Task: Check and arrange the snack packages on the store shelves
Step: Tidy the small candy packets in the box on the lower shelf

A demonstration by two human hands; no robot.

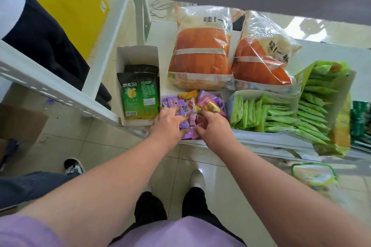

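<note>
Both hands were in the candy box (219,94). Left hand (168,124) touched packets with straight fingers. Right hand (215,128) pinched one packet (191,107).

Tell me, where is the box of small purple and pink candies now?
In the head view, the candy box sits centre on the shelf edge, between the black-green chip bags and the green packets, under both hands.

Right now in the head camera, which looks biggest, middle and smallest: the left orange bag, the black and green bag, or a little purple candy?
1. Left orange bag, biggest.
2. Black and green bag.
3. Purple candy, smallest.
</note>
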